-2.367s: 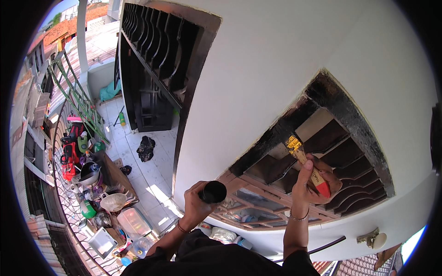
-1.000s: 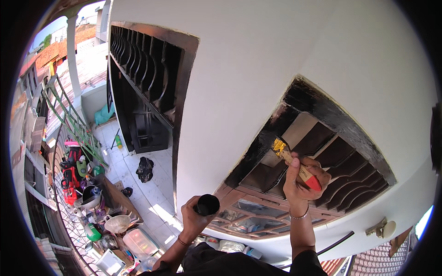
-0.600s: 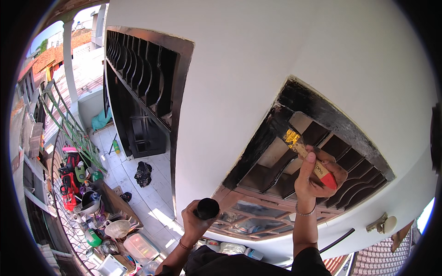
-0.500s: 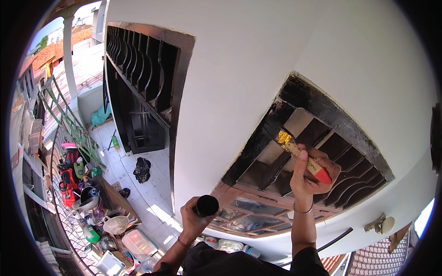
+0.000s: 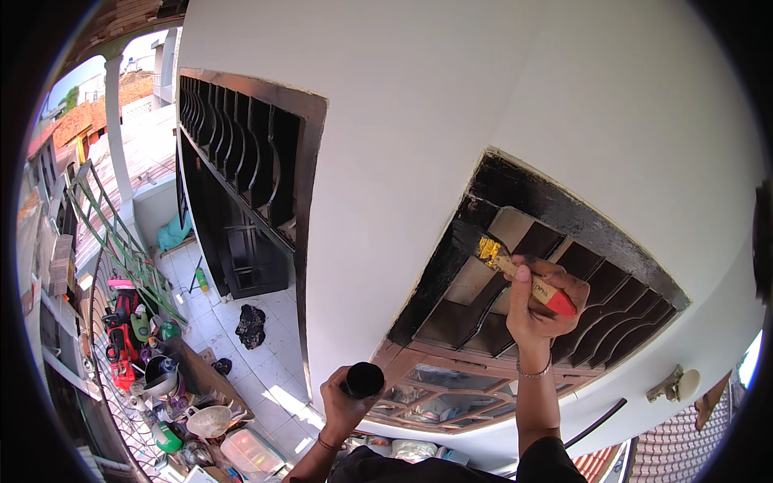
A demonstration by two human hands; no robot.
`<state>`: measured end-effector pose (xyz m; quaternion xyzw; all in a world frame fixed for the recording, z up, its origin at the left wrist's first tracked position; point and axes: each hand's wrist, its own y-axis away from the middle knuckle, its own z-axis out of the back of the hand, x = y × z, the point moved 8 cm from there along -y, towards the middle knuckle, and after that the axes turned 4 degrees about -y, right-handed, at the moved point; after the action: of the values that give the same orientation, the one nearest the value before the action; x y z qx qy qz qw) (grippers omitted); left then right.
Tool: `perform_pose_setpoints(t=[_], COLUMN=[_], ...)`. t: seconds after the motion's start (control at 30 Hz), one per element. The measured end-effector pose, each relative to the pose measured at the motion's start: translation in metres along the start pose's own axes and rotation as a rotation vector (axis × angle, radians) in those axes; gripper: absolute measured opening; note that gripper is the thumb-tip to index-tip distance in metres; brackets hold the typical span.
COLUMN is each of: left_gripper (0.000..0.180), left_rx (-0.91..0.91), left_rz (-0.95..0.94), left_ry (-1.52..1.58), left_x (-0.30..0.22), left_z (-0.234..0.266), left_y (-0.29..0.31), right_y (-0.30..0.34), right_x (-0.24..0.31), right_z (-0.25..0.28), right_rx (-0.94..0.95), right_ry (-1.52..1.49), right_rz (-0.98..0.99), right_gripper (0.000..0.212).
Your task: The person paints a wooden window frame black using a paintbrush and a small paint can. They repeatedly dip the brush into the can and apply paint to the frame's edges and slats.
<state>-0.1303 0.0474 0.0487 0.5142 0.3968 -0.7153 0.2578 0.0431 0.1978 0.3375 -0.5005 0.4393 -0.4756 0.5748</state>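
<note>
My right hand (image 5: 541, 310) is closed around a paintbrush (image 5: 547, 294) with a wooden, red-ended handle and a yellow-stained ferrule. Its dark bristles lie against the left side of a window frame (image 5: 439, 274), on a stretch coated black; bristles and paint are hard to tell apart there. Glossy black also covers the frame's top edge, while the lower rails are brown. Down to the left, my left hand (image 5: 338, 409) grips a round black container (image 5: 362, 380) with a dark inside, its opening facing up.
White wall surrounds the window. At left stands a dark doorway with a barred transom (image 5: 241, 145) and black door (image 5: 251, 253). A crumpled black bag (image 5: 251, 326) lies on the tiled floor. Tools, bowls and a plastic box (image 5: 251, 452) crowd the lower left. A wall lamp (image 5: 675, 385) sits lower right.
The view has shifted a little, so wall and window sit lower and further left. The brush has moved slightly up along the frame's left side. Both hands keep their hold.
</note>
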Motion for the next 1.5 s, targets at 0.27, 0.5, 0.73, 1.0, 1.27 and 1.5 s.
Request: perform_pose_setpoints(t=[0.27, 0.5, 0.73, 1.0, 1.27, 1.5], left_gripper=[0.037, 0.037, 0.032, 0.032, 0.032, 0.031], left_rx=[-0.033, -0.034, -0.032, -0.050, -0.037, -0.051], left_rz=[0.008, -0.012, -0.039, 0.038, 0.047, 0.071], left_ry=[0.004, -0.066, -0.008, -0.026, -0.068, -0.031], left_x=[-0.002, -0.001, -0.011, 0.003, 0.010, 0.014], left_z=[0.005, 0.009, 0.013, 0.020, 0.018, 0.019], left_y=[0.001, 0.001, -0.001, 0.015, 0.018, 0.019], right_y=[-0.028, -0.027, -0.021, 0.076, 0.155, 0.138], right_x=[0.003, 0.003, 0.038, 0.051, 0.061, 0.063], right_z=[0.009, 0.003, 0.008, -0.043, -0.053, -0.026], right_rx=[-0.108, -0.025, 0.044, 0.565, 0.718, 0.443], right_ry=[-0.018, -0.005, 0.216, 0.389, 0.416, 0.140], right_rz=[0.142, 0.061, 0.339, 0.397, 0.436, 0.083], right_gripper=[0.041, 0.034, 0.034, 0.022, 0.008, 0.027])
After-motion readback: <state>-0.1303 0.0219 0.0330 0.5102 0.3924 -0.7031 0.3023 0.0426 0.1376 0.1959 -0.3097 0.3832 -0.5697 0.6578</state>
